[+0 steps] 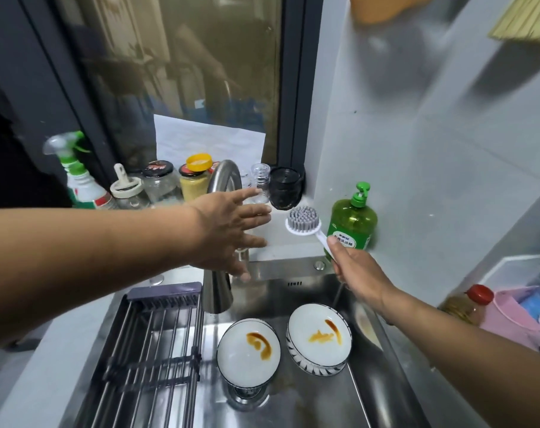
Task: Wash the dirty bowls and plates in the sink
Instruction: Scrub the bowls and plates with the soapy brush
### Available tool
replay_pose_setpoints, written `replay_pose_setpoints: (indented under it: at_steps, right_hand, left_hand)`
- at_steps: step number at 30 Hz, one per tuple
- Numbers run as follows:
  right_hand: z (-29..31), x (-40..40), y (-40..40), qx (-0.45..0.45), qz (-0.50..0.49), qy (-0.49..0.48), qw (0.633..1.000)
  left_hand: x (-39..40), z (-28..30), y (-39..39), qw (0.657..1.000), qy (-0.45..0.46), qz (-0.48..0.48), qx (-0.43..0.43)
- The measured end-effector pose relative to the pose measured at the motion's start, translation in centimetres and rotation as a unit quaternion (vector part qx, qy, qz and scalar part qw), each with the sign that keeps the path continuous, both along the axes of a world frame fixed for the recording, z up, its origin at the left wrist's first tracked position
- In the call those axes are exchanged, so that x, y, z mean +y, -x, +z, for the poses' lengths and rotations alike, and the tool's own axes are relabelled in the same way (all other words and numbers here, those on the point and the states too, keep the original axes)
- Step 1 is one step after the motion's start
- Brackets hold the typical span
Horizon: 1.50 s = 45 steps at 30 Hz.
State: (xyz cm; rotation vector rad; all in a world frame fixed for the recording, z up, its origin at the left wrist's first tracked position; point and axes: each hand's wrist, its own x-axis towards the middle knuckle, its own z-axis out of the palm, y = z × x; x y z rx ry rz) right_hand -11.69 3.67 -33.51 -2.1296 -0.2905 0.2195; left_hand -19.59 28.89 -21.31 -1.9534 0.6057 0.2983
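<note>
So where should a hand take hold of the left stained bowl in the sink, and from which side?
Probably the near rim of the left bowl, from above and the front. It sits tilted over the drain, its open face up, so fingers can hook that edge. The rack blocks its left and the other bowl crowds its right.

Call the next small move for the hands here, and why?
Probably turn on the tap: the left hand is open, reaching over the faucet, and the right hand already grips the dish brush. The bowl and the plate in the sink both carry brown sauce smears, and no water is running.
</note>
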Motion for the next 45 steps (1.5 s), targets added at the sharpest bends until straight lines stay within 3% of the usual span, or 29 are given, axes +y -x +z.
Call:
replay_pose_setpoints:
  at_steps: [6,14,20,23,25,27,29,32,33,34,36,37,39,43,44,45]
  right_hand:
    - [0.2,0.6,0.4,0.000,0.030,0.005,1.000]
    - [-1.1,1.3,0.5,-0.003,0.035,0.022,0.999]
    - [-3.0,2.2,1.5,0.005,0.022,0.042,0.999]
    - [-4.4,2.8,1.9,0.018,0.015,0.029,0.999]
    - [-5.4,3.4,1.9,0.035,0.019,0.015,0.999]
    - [-6.4,3.9,2.4,0.061,0.019,-0.001,0.998]
    - [-7.6,4.4,3.2,0.099,0.019,-0.043,0.994]
    - [-10.4,4.3,3.5,0.122,0.019,-0.041,0.992]
    - [-11.6,4.2,3.3,0.122,0.024,-0.027,0.992]
    - [-12.6,4.1,3.2,0.122,0.032,-0.012,0.992]
    - [-14.3,3.9,2.6,0.120,0.045,0.006,0.992]
    - [-14.8,3.9,2.4,0.121,0.046,0.009,0.992]
    - [-16.0,3.7,2.0,0.125,0.048,0.006,0.991]
    - [-17.7,3.5,1.4,0.122,0.067,0.015,0.990]
    - [-17.9,3.5,1.2,0.119,0.071,0.017,0.990]
    - [-18.1,3.5,1.0,0.116,0.074,0.020,0.990]
  left_hand:
    - [7.3,-0.6,1.8,0.999,-0.034,0.026,-0.031]
    - [15.8,0.2,-1.2,0.999,0.041,0.018,-0.001]
    - [17.3,-1.1,-2.3,0.963,0.231,-0.129,-0.051]
    - [14.4,-3.7,-0.8,0.954,0.295,-0.055,0.011]
    - [11.2,-6.5,0.5,0.904,0.421,0.056,0.052]
    - [7.8,-10.7,1.7,0.802,0.565,0.179,0.066]
    - [5.1,-16.1,2.6,0.666,0.674,0.311,0.082]
    - [2.0,-24.8,4.3,0.414,0.766,0.483,0.093]
    - [1.4,-27.4,4.6,0.345,0.769,0.531,0.090]
    - [0.7,-29.4,4.9,0.302,0.758,0.574,0.072]
    - [-0.5,-32.9,4.9,0.262,0.732,0.628,0.045]
    - [-0.8,-34.2,4.9,0.271,0.710,0.648,0.040]
    - [-1.7,-36.0,4.6,0.347,0.656,0.669,0.030]
    - [-2.3,-39.7,4.9,0.384,0.581,0.717,0.018]
    - [-2.3,-41.2,4.7,0.351,0.580,0.735,0.001]
    - [-2.2,-42.4,4.4,0.261,0.587,0.765,-0.034]
